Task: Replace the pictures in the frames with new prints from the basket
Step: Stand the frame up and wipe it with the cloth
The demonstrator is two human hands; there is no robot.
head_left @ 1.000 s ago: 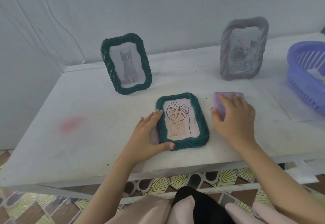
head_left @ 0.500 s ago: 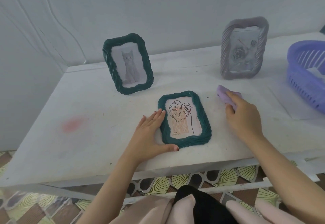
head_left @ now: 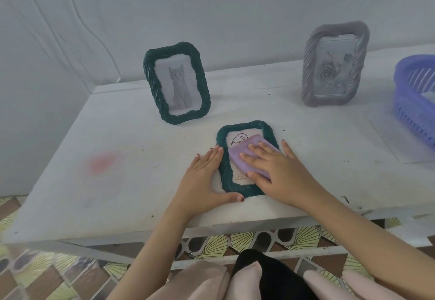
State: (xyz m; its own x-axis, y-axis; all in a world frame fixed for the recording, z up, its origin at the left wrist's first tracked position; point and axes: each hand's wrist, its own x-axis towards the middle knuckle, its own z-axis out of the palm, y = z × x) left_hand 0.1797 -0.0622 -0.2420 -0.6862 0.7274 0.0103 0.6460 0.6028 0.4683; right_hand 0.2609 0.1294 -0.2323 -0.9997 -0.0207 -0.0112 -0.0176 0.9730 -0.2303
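Since my right hand (head_left: 277, 170) was off to the right of the flat frame half a second ago, the change is plain: it has come across, and the cloth (head_left: 244, 156) now lies on the glass. The surface (head_left: 117, 182) is wide and mostly bare, with open room to my left around a faint pink stain (head_left: 101, 162) and a clear strip behind the flat frame. The basket (head_left: 416, 102) with the prints sits at the far right edge, partly out of view, well apart from my hands. The grey frame (head_left: 334, 64) stands upright at the back right, and the cat frame (head_left: 176, 83) upright at the back left, both clear of my work. The flat frame (head_left: 222, 144) lies near the front edge of the surface, face up, a line-drawn print showing under the cloth, so I judge this one already refitted and now being wiped. My left hand (head_left: 202, 182) lies flat and spread against its left side, thumb along the bottom edge, bracing it. My right hand is open, fingers spread, pressing the cloth down. With the front edge close, short strokes seem safest.
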